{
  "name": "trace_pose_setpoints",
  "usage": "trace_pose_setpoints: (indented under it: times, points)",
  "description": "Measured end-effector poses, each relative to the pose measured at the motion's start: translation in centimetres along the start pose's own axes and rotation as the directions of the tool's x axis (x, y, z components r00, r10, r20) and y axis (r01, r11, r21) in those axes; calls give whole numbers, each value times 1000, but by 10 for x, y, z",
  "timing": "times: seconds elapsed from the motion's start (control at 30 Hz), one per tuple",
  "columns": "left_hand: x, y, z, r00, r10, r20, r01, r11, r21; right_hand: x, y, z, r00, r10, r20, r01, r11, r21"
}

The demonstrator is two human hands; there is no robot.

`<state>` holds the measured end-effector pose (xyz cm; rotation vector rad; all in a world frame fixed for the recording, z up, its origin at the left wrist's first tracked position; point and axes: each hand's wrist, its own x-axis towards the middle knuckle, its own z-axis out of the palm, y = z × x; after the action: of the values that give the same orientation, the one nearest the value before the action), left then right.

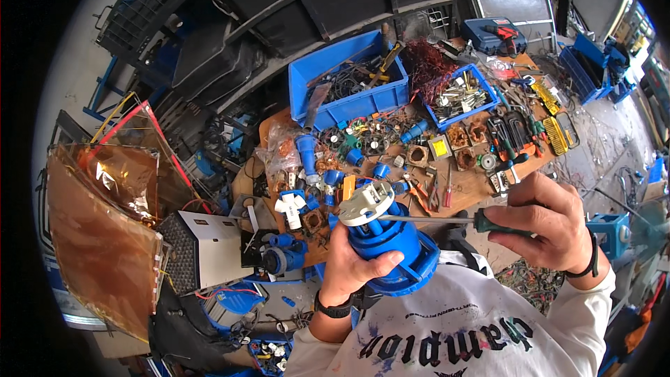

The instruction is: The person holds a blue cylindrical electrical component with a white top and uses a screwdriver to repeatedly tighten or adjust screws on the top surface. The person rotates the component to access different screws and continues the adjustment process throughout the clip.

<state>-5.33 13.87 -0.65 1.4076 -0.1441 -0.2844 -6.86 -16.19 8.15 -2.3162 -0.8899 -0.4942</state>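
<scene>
My left hand (354,270) is closed around a blue plastic housing (386,251), round and ribbed, with a wide ring at its lower end. An off-white disc (366,204) with raised parts sits tilted on its top. In my right hand (551,227) is a screwdriver (486,222) with a dark green handle, pinched between thumb and fingers. Its metal shaft lies nearly level and points left, reaching the gap beneath the disc. Whether the tip touches anything there, I cannot tell.
Beyond my hands, a wooden workbench (478,187) carries many loose parts. A large blue bin (349,113) holds cables and tools; a smaller blue tray (466,119) holds metal pieces. Pliers (421,197) lie nearby. A white box (213,248) stands at left.
</scene>
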Motion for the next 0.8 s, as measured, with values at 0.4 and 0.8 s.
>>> trace_pose_setpoints:
  times: [0.4,0.8]
  points:
    - [8,-2,-5,995,-65,-70,59,995,-82,9,4,24,981,190,41,-195,959,204]
    - [18,-9,-3,993,-54,-106,40,991,-129,18,5,14,993,-106,49,112,983,-146]
